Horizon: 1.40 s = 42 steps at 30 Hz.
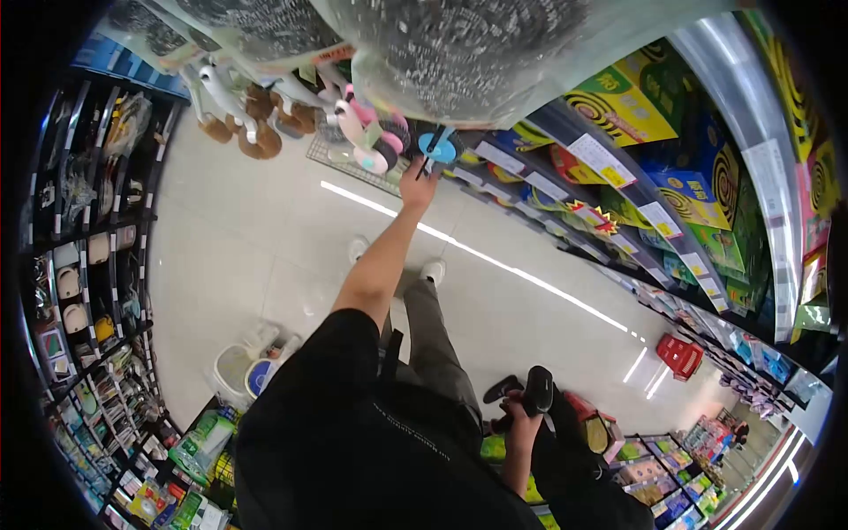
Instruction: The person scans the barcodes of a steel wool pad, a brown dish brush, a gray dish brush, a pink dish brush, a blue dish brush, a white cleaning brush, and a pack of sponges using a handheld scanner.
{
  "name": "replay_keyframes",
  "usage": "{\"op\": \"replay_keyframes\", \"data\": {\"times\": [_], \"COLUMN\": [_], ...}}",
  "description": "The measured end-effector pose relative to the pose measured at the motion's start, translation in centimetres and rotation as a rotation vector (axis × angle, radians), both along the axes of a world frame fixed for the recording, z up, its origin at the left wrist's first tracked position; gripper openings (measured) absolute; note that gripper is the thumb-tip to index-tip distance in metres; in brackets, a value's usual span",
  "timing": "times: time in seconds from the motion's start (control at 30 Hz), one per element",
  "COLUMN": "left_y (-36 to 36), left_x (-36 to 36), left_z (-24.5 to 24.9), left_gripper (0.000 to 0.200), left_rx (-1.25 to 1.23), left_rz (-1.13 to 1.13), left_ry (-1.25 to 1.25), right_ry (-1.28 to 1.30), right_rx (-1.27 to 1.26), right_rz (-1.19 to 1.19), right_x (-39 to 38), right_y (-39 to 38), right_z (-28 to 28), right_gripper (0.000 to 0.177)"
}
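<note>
My left arm stretches up to the shelf end, where my left hand [419, 183] closes around the lower part of a blue and black item [437, 148]; its exact shape is unclear. Pink and white items with round dark parts [375, 141] hang just left of it, and white and brown ones [256, 119] hang farther left. Lower right, beside my black shirt, my right hand [523, 422] grips a black handheld device [538, 391].
Shelves of green and yellow boxes [623, 102] run along the right. A dark rack [97, 230] stands left. White tubs [237, 367] sit on the floor. A person in black trousers [587, 477] is close on the right, and a red basket [679, 357] lies beyond.
</note>
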State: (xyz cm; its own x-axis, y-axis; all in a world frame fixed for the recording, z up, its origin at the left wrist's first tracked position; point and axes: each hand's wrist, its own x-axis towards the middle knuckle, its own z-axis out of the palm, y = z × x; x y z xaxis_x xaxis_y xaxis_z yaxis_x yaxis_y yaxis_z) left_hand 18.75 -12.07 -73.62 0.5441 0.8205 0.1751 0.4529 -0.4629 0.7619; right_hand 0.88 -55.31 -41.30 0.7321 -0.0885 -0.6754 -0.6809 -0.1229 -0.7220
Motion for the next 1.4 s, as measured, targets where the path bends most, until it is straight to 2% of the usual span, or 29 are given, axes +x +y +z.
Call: {"op": "replay_keyframes", "data": {"times": [0.07, 0.1, 0.2, 0.37, 0.57, 0.77, 0.8, 0.87, 0.9, 0.97, 1.07, 1.1, 1.13, 1.27, 1.4], "left_y": [-0.9, -0.9, -1.7, -3.0, -3.5, -4.0, -3.9, -4.2, -4.7, -5.6, -6.7, -6.5, -6.4, -6.1, -5.6], "left_x": [-1.7, -2.4, -4.6, -7.0, -10.8, -15.2, -16.3, -18.1, -19.0, -20.4, -21.4, -21.8, -22.1, -22.2, -22.4], "left_z": [0.9, 1.7, 3.8, 8.0, 7.4, 9.6, 10.5, 12.7, 14.7, 22.0, 31.5, 32.9, 34.0, 40.5, 42.9], "left_gripper": [0.037, 0.035, 0.035, 0.035, 0.034, 0.037, 0.039, 0.043, 0.042, 0.042, 0.040, 0.040, 0.040, 0.027, 0.020], "left_rx": [-0.039, -0.144, -0.137, -0.293, -0.422, -0.436, -0.487, -0.593, -0.743, -1.036, -1.226, -1.170, -1.123, -1.007, -0.986], "left_rz": [-0.049, -0.111, -0.194, -0.145, -0.179, -0.216, -0.231, -0.266, -0.283, -0.313, -0.276, -0.324, -0.368, -0.348, -0.314], "left_ry": [0.112, 0.216, 0.315, 0.520, 0.504, 0.224, 0.198, 0.140, 0.047, -0.148, -0.411, -0.477, -0.543, -0.658, -0.799], "right_ry": [0.002, 0.002, 0.013, -0.047, -0.058, -0.103, -0.138, -0.165, -0.186, -0.213, -0.284, -0.337, -0.306, -0.234, -0.254], "right_rx": [0.032, 0.076, 0.066, 0.106, 0.108, 0.144, 0.178, 0.176, 0.179, 0.194, 0.225, 0.268, 0.411, 0.805, 0.766], "right_rz": [0.040, 0.006, 0.046, 0.102, 0.127, 0.210, 0.237, 0.325, 0.368, 0.475, 0.658, 0.724, 0.669, 0.627, 0.703], "right_x": [-0.3, -0.4, -0.4, 0.1, 1.3, 3.2, 3.7, 4.9, 5.6, 7.2, 8.9, 9.2, 8.9, 8.1, 7.2], "right_y": [-0.2, -0.1, 0.3, 0.2, 0.6, 1.5, 1.9, 3.0, 3.6, 5.5, 9.7, 11.4, 13.0, 18.8, 22.2], "right_z": [0.3, 0.5, 1.1, 1.3, 1.8, 2.0, 1.8, 2.5, 2.4, 2.4, 4.3, 5.1, 5.3, 9.8, 11.1], "right_gripper": [0.024, 0.023, 0.023, 0.020, 0.021, 0.020, 0.014, 0.017, 0.018, 0.025, 0.029, 0.029, 0.027, 0.043, 0.044]}}
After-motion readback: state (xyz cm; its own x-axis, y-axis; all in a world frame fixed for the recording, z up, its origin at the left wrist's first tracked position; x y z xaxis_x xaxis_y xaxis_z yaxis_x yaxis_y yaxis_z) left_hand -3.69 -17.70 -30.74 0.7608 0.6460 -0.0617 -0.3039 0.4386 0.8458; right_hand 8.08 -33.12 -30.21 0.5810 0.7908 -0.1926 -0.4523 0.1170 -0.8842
